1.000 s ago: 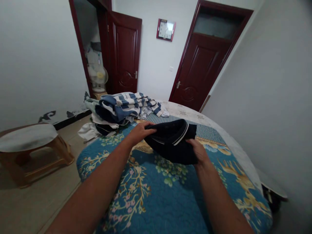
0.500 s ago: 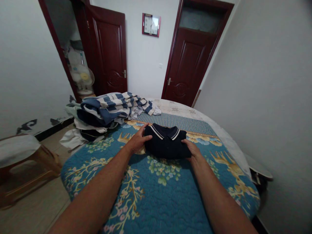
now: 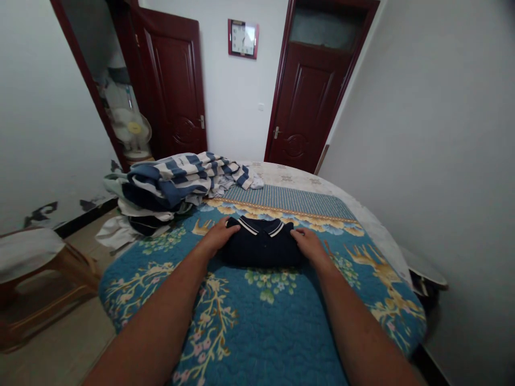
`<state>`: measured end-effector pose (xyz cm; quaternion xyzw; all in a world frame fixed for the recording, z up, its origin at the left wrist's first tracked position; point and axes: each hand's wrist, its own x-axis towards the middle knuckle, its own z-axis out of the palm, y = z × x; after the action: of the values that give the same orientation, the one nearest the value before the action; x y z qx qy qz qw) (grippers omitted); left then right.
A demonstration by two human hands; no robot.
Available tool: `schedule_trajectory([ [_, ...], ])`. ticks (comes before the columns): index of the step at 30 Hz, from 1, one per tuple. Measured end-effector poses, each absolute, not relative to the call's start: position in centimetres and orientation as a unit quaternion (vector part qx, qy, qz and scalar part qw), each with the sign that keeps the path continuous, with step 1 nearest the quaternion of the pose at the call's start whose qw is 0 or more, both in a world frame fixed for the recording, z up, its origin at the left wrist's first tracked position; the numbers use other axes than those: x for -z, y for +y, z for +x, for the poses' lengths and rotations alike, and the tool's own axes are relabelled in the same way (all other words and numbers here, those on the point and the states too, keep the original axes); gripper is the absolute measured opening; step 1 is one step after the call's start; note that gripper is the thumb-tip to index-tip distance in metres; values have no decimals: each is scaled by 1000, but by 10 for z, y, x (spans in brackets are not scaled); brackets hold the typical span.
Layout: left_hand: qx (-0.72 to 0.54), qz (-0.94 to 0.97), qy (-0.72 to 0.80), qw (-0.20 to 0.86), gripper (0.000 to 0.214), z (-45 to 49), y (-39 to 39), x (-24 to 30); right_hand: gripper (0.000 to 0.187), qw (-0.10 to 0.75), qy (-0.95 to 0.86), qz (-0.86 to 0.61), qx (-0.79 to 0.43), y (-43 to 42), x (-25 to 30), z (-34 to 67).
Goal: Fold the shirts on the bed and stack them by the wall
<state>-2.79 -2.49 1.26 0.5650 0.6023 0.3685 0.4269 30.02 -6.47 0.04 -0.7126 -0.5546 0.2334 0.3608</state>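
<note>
A folded navy polo shirt (image 3: pixel 259 247) with a white-striped collar lies flat on the blue floral quilt (image 3: pixel 261 321) of the bed. My left hand (image 3: pixel 217 237) rests against the shirt's left edge, fingers stretched toward the collar. On the shirt's right edge lies my right hand (image 3: pixel 308 242), fingers flat and pointing inward. Both hands press the garment rather than grip it.
A pile of blue-and-white striped clothes (image 3: pixel 173 182) sits at the bed's far left corner. A wooden stool (image 3: pixel 36 268) with a white cushion stands on the floor at left. Two dark red doors (image 3: pixel 309 102) and a wall clock (image 3: pixel 243 38) are behind; a fan (image 3: pixel 134 128) shows through the left doorway.
The navy shirt was held up between both hands a second ago; now it lies folded flat on the quilt, collar up, and both hands have come down onto its sides.
</note>
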Motion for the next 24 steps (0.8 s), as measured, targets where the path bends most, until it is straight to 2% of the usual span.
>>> schedule_trajectory([
  [4, -368, 687, 542, 315, 92, -14, -33, -11, 51, 271, -580, -754, -147, -79, -7, 278],
  [7, -389, 699, 532, 279, 89, -1, -37, -7, 43, 218, -592, -769, -101, -85, -10, 264],
  [10, -399, 677, 560, 264, 85, 5, -40, -6, 29, 227, -581, -775, -100, -83, -14, 263],
  [13, -399, 647, 591, 270, 80, 5, -39, -7, 25, 276, -554, -779, -100, -80, -16, 270],
  [20, -390, 632, 609, 279, 56, 2, -31, 0, 30, 226, -563, -787, -107, -83, -11, 281],
  [24, -317, 661, 647, 210, 60, -2, -36, -5, 44, 218, -554, -799, -87, -88, -11, 279],
])
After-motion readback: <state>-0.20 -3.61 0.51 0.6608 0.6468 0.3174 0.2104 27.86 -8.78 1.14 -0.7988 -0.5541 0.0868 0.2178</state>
